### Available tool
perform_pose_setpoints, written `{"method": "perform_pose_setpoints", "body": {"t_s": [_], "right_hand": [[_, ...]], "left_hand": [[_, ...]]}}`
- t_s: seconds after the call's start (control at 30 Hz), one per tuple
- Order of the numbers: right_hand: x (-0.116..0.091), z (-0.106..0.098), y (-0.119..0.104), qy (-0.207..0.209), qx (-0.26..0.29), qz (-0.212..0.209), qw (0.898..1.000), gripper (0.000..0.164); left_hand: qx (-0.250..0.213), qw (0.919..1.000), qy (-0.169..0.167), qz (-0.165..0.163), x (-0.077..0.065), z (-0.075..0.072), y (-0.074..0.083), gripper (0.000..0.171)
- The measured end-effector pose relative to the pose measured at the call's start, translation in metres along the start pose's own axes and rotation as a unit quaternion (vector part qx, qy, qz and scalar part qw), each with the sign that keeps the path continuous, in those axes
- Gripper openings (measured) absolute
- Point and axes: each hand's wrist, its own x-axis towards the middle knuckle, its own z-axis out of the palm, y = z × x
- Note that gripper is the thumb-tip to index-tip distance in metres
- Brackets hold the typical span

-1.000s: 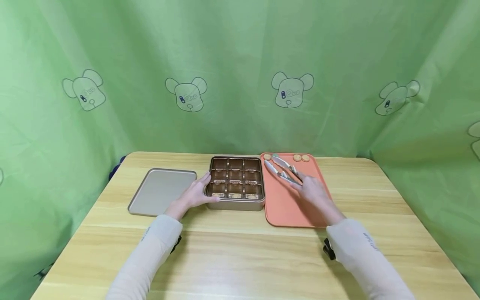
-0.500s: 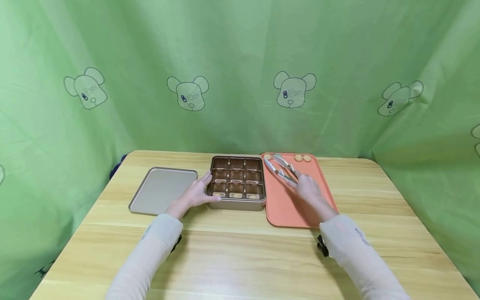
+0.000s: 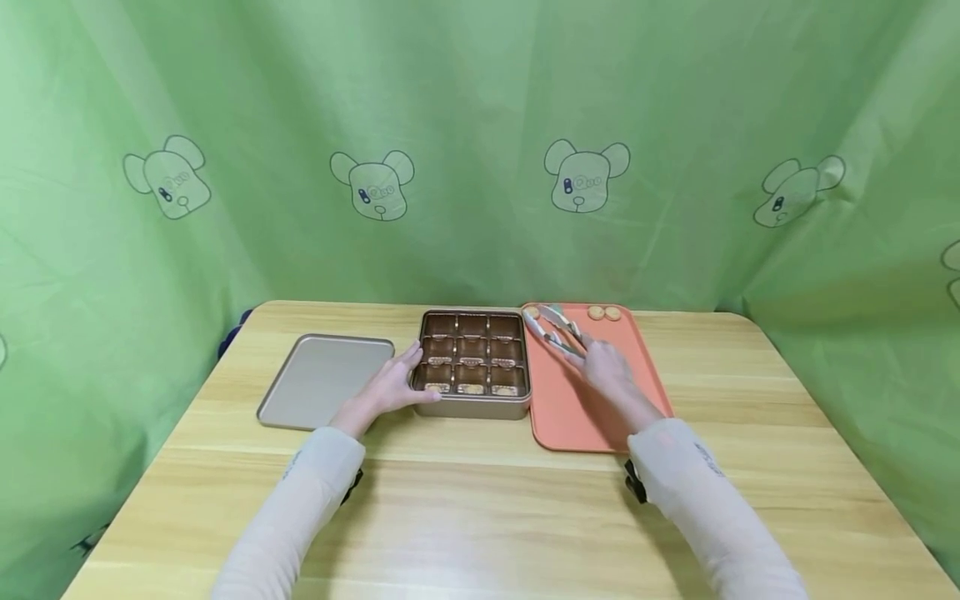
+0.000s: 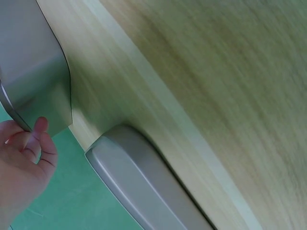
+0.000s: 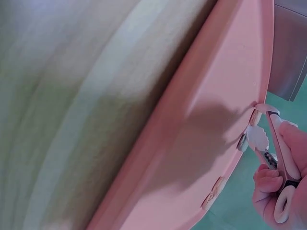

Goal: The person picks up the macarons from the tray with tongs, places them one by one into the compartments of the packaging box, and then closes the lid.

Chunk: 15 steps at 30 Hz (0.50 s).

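Note:
My right hand [image 3: 607, 367] holds metal tongs [image 3: 557, 332] with their tips spread. One tip lies right at a round biscuit [image 3: 532, 312] at the orange tray's far left corner. Beside that biscuit, the right wrist view shows a teal piece [image 5: 242, 142] next to the other tip. My left hand [image 3: 388, 385] grips the left front corner of a square tin [image 3: 480, 408], thumb along its front rim. The brown insert [image 3: 472, 350] in the tin has several compartments; pale biscuits sit low in the front row.
The orange tray [image 3: 562, 425] adjoins the tin on its right. Two more biscuits [image 3: 603, 313] lie along its far edge. To the left, a flat metal lid [image 3: 322, 383] rests on the wooden table [image 3: 480, 508]. A green curtain [image 3: 480, 242] hangs behind.
My right hand and the tongs have moved slightly left and away from me, bringing the tips closer to the far left biscuit. The left hand stays on the tin.

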Motion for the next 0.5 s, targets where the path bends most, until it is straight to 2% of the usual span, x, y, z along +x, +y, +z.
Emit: {"method": "perform_pose_setpoints", "body": {"t_s": [0.1, 0.33, 0.5], "right_hand": [[-0.005, -0.001, 0.003, 0.002, -0.002, 0.002, 1.000, 0.054], [-0.021, -0.007, 0.012, 0.001, 0.005, -0.013, 1.000, 0.045], [-0.027, -0.007, 0.016, 0.004, 0.009, -0.023, 1.000, 0.048]], "left_hand": [[-0.002, 1.0000, -0.001, 0.001, 0.000, 0.000, 0.000, 0.096], [-0.008, 1.0000, 0.000, 0.001, 0.000, 0.000, 0.000, 0.096], [-0.009, 0.9999, 0.005, 0.005, -0.001, 0.000, 0.000, 0.096]]}}
